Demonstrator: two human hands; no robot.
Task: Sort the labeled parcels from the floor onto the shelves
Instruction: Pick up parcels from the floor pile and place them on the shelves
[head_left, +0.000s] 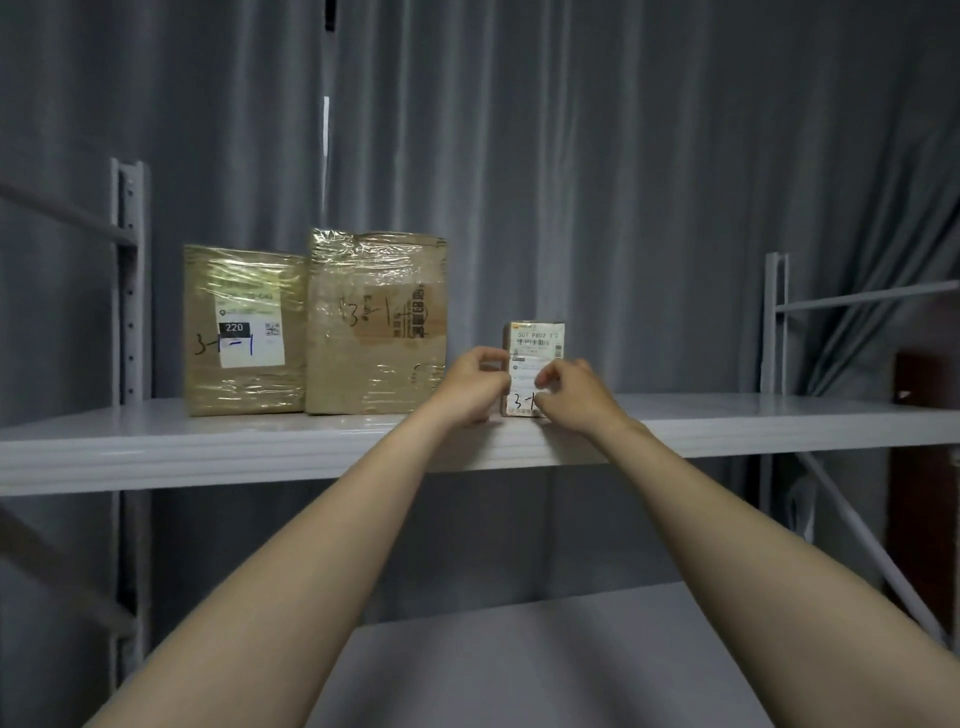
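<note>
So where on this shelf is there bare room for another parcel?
The shelf is bare from the small parcel to the right upright, with a narrower gap left of it. The left end is crowded by two wrapped boxes.

Three labeled parcels (535, 343) upright on shelf (208, 441)

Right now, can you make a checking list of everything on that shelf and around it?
Surface: grey metal shelf, another below.
Job's things: small parcel upright, marked 3-1; left parcel and middle parcel standing side by side, both marked 3-1.
Clutter: nothing seen.
Grippers: left hand and right hand both on the small parcel.
Cables: nothing seen.
Surroundings: grey curtain behind, shelf posts.
</note>
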